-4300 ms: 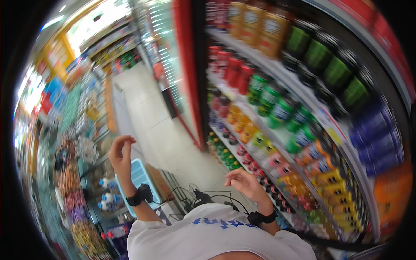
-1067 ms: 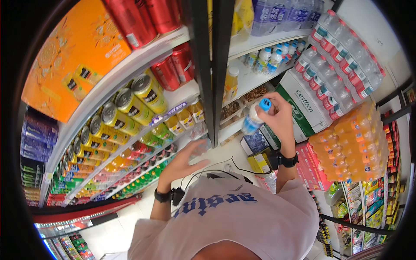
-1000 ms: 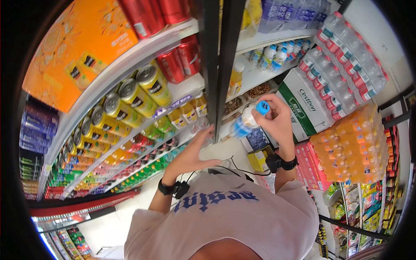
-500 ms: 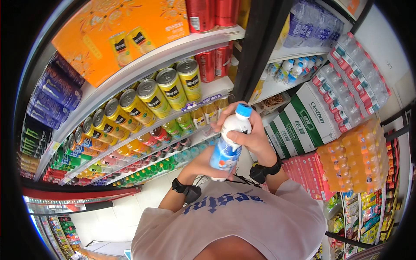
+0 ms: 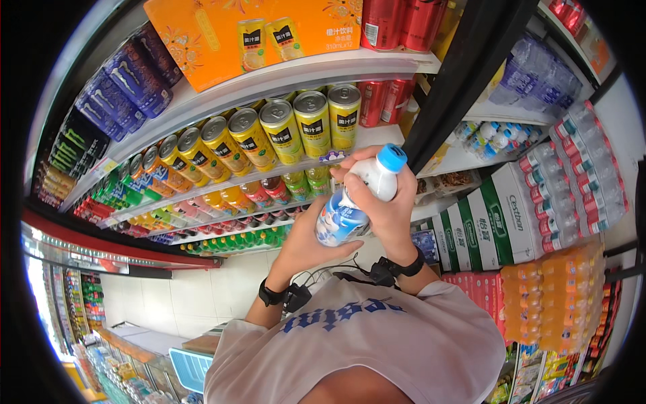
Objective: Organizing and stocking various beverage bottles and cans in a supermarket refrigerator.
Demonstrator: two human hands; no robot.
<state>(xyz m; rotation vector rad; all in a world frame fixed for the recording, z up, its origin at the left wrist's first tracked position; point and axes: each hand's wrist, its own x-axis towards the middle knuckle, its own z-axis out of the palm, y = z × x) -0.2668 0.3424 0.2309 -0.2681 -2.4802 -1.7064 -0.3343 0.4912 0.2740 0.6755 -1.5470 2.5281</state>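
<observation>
Between my two hands is a white and blue plastic drink bottle (image 5: pixel 342 219), its blue cap (image 5: pixel 391 157) on and tilted up to the right. My left hand (image 5: pixel 303 241) is closed round the lower part from the left, the thumb lying along the base. Higher up, my right hand (image 5: pixel 396 210) wraps the neck and shoulder, its thumb across the front. Behind the bottle, some fingers of both hands are hidden. Both wrists wear black bands with small dark devices.
Ahead stands a shelf of yellow drink cans (image 5: pixel 280 131), with an orange carton (image 5: pixel 256 40) and red cans (image 5: pixel 382 25) above. A black post (image 5: pixel 464 81) rises right of it. Further right are green-and-white cartons (image 5: pixel 484 225) and packs of orange drinks (image 5: pixel 552 296). A light blue basket (image 5: pixel 190 369) sits lower left.
The shelves have shifted right in view as my head turned. The bottle leans further to the right, its cap higher and nearer the right. Both hands keep hold of it.
</observation>
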